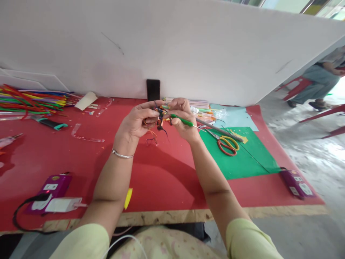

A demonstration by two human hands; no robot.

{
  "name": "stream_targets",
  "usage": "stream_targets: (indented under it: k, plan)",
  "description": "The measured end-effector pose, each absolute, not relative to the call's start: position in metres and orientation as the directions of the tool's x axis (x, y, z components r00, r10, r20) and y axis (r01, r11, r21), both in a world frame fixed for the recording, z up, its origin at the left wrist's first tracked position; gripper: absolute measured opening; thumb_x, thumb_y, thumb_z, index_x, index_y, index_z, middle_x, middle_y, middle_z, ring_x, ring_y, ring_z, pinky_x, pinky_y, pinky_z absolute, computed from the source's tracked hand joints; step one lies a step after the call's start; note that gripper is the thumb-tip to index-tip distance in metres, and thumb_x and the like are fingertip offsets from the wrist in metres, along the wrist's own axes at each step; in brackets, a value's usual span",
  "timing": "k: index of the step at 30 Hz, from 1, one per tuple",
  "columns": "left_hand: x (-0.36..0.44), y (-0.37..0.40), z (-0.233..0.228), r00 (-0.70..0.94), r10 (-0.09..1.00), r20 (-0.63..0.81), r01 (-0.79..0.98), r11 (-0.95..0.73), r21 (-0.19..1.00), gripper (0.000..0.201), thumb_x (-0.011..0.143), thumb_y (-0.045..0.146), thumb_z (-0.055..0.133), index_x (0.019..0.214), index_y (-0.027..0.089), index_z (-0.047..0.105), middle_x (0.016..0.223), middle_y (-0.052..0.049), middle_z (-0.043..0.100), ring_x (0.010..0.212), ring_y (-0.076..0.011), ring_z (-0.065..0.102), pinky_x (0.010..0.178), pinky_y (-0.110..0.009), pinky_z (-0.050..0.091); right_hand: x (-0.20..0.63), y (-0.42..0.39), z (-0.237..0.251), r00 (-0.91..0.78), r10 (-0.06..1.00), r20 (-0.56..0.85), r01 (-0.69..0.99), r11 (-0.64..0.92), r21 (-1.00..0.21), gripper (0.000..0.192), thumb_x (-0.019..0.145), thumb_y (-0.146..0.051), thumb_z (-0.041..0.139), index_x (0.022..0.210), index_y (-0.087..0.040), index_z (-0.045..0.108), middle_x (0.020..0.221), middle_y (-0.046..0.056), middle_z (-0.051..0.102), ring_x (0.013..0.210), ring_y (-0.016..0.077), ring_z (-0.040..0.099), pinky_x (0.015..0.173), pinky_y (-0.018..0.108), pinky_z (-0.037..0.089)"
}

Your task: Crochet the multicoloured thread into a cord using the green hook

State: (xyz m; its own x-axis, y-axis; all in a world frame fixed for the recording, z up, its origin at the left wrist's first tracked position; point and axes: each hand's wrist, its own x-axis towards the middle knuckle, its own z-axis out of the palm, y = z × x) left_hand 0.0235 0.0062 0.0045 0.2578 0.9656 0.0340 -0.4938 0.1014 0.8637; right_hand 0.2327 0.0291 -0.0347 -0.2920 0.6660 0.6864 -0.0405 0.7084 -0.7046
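My left hand (138, 118) pinches a small knotted bundle of dark, multicoloured cord (161, 114), with loose thread ends (152, 136) hanging below it. My right hand (184, 120) is closed beside it, fingertips close to the bundle. A tool with a green handle (183, 120) lies across that hand, held in it; its thin metal shaft points right, away from the cord. Whether the right fingertips also grip cord cannot be made out. Right of my right hand, scissors (228, 145) with red and yellow handles rest on a green sheet (242, 163).
A black phone (153, 90) leans on the white board. Colourful pipe cleaners (32, 100) and a teal-and-black cutter (52, 124) lie at left. Purple power boxes (58, 183) sit near the front corners of the red table (161, 172). Another person (318, 79) sits far right.
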Motion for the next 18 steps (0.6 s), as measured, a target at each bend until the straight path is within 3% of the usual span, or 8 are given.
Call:
stream_targets:
  k: [7,14,18]
  plan:
    - [0.019,0.007,0.003,0.225,0.974,0.027,-0.472,0.084,0.878,0.037,0.063,0.007,0.087,0.098,0.014,0.090,0.057,0.005,0.057,0.046,-0.0028,0.035,0.044,-0.019,0.024,0.246,0.038,-0.037,-0.380,0.570,0.728,0.052,0.799,-0.599,0.061,0.098,-0.087,0.072,0.114,-0.030,0.089,0.138,0.010,0.059,0.104,0.0233,0.066,0.096,0.045,0.065]
    - [0.018,0.006,0.006,0.225,0.974,0.018,-0.459,0.089,0.884,0.034,0.064,0.009,0.088,0.098,0.015,0.090,0.057,0.005,0.056,0.046,-0.0035,0.034,0.045,-0.020,0.023,0.254,0.037,-0.034,-0.420,0.428,0.800,0.298,0.898,-0.324,0.054,0.104,-0.078,0.070,0.120,-0.029,0.087,0.133,0.009,0.065,0.103,0.0225,0.064,0.096,0.042,0.062]
    - [0.014,0.008,0.003,0.229,0.973,0.029,-0.447,0.079,0.891,0.036,0.064,0.012,0.092,0.100,0.016,0.090,0.055,0.007,0.052,0.046,-0.0036,0.032,0.045,-0.020,0.023,0.257,0.029,-0.026,-0.463,0.361,0.809,0.345,0.915,-0.211,0.044,0.108,-0.069,0.071,0.122,-0.029,0.085,0.135,0.009,0.069,0.103,0.0216,0.067,0.096,0.040,0.062]
